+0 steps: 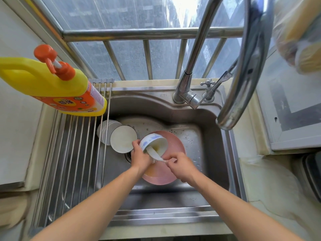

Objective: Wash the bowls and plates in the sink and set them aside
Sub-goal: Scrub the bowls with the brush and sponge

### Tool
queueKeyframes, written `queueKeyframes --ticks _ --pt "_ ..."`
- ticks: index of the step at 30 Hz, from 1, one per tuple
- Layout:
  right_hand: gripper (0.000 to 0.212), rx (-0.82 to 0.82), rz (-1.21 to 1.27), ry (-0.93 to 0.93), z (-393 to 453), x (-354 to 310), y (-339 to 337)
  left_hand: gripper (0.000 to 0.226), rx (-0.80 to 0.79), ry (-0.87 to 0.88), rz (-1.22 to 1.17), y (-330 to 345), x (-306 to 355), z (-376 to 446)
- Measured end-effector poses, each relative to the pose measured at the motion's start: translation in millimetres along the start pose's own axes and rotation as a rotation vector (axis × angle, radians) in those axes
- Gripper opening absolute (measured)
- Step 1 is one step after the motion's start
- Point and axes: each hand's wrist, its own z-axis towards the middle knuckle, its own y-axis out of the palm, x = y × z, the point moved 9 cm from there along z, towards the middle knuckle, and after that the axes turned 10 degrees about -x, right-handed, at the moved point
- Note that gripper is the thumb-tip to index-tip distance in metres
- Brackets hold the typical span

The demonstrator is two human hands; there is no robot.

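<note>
My left hand (140, 156) grips a white bowl with blue patterns (152, 142), tilted on its side over the sink (205, 119). My right hand (180, 166) pinches the handle of a white ladle-like spoon (155, 154) whose scoop end lies inside that bowl. Under both hands lies a pink plate (172, 143) on the sink floor. Left of it sits a white bowl with a dark rim (122, 140), and behind that a stack of white dishes (106, 129), partly hidden by the rack rods.
A roll-up steel drying rack (69, 162) spans the sink's left side, with a yellow detergent bottle with an orange pump (52, 84) on it. The curved tap (246, 66) arches over the right. A small valve (207, 87) stands behind. A window railing (147, 33) runs along the back.
</note>
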Motion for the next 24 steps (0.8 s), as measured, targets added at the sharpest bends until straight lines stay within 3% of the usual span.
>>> queueKeyframes --ticks 3,6,9,13,17,20,24 --pt "0.024 -0.173 0.450 0.123 -2 10 13 0.040 0.070 -0.098 0.182 -10 9 5" --pt "0.023 -0.200 0.448 0.112 -5 8 15 0.035 0.079 -0.048 0.581 -18 27 7" --pt "0.028 -0.040 -0.082 0.010 -5 -2 -5 0.033 0.070 0.005 0.802 -16 32 8" --pt "0.036 0.145 -0.841 -0.138 -20 -41 -12 0.029 0.084 0.035 0.832 -8 31 5" --pt "0.052 0.200 -1.090 -0.198 -30 -54 2 0.022 0.123 0.038 0.717 -11 36 7" --pt "0.048 0.151 -0.924 -0.154 -23 -42 4 0.026 0.100 -0.015 0.640 -12 34 11" --pt "0.027 -0.018 0.009 -0.025 -7 -17 7 0.031 0.112 -0.095 0.515 -14 23 9"
